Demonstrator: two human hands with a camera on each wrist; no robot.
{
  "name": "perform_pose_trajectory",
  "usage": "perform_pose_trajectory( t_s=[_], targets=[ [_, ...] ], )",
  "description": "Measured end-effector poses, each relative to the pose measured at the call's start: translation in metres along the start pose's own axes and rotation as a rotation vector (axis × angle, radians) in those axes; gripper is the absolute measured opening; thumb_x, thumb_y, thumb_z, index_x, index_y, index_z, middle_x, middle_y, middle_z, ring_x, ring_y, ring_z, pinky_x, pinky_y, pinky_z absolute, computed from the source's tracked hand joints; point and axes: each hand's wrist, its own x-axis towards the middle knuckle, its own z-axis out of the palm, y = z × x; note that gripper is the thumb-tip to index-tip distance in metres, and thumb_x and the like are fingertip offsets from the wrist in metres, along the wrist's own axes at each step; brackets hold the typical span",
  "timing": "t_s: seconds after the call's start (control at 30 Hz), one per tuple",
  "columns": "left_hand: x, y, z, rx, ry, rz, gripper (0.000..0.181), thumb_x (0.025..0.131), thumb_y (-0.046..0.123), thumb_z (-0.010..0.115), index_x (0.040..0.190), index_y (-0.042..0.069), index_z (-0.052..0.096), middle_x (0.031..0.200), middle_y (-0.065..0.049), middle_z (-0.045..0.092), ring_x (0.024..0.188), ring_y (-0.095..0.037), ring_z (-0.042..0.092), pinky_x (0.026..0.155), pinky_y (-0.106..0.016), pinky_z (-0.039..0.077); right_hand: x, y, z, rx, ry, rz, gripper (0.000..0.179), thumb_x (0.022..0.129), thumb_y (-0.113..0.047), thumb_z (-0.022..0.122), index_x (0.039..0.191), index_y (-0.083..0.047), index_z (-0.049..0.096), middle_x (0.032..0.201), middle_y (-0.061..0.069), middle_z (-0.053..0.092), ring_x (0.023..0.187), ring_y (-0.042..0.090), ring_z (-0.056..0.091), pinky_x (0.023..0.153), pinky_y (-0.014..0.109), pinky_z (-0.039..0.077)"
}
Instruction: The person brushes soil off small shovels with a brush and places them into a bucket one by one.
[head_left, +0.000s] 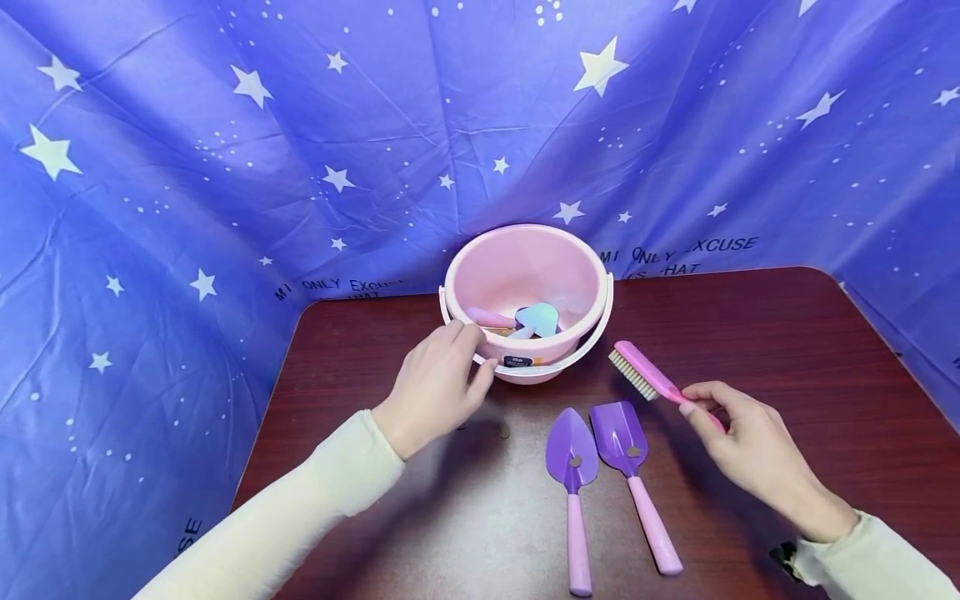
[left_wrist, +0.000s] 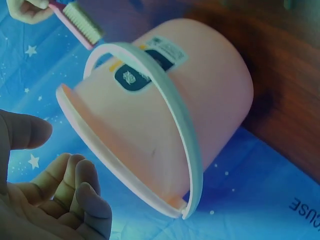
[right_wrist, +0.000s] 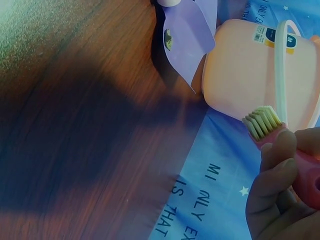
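My right hand (head_left: 757, 442) grips a pink scrub brush (head_left: 649, 369) by its handle. The brush's pale bristles (right_wrist: 262, 122) face down and left in the head view. In that view my left hand (head_left: 442, 383) overlaps the front left rim of a pink bucket (head_left: 540, 258). Its fingers (left_wrist: 87, 200) are loosely bent with nothing between them, apart from the bucket's rim in the left wrist view. Inside the bucket lie a pale blue hand trowel (head_left: 538, 318) and a pink handle (head_left: 489, 317); their lower parts are partly hidden.
A pointed purple trowel (head_left: 572, 446) and a square-ended purple shovel (head_left: 618, 429) lie on the dark wooden table (head_left: 360, 350), pink handles toward me. The bucket's white handle (head_left: 600, 329) hangs down in front. Blue star-printed cloth (head_left: 420, 108) surrounds the table.
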Motion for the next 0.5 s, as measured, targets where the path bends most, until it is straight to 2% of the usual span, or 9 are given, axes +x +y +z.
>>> perform_pose_trajectory(
  t_s=[0.23, 0.5],
  targets=[
    [-0.019, 0.009, 0.007, -0.037, -0.02, 0.005, 0.016, 0.084, 0.023, 0.067, 0.094, 0.011, 0.061, 0.079, 0.002, 0.053, 0.073, -0.016, 0.053, 0.062, -0.033, 0.045, 0.001, 0.0, 0.001, 0.003, 0.016, -0.016, 0.017, 0.085, -0.014, 0.07, 0.101, -0.015, 0.066, 0.075, -0.006, 0.059, 0.054, 0.004, 0.04, 0.051, 0.02, 0.029],
    [-0.036, 0.021, 0.021, -0.071, -0.03, 0.013, 0.016, 0.083, 0.025, 0.067, 0.09, 0.012, 0.061, 0.078, 0.005, 0.051, 0.069, -0.014, 0.049, 0.06, -0.031, 0.044, 0.0, 0.0, 0.001, 0.012, 0.068, -0.013, 0.017, 0.084, -0.014, 0.071, 0.1, -0.016, 0.066, 0.074, -0.007, 0.057, 0.056, 0.005, 0.043, 0.053, 0.019, 0.031]
  ],
)
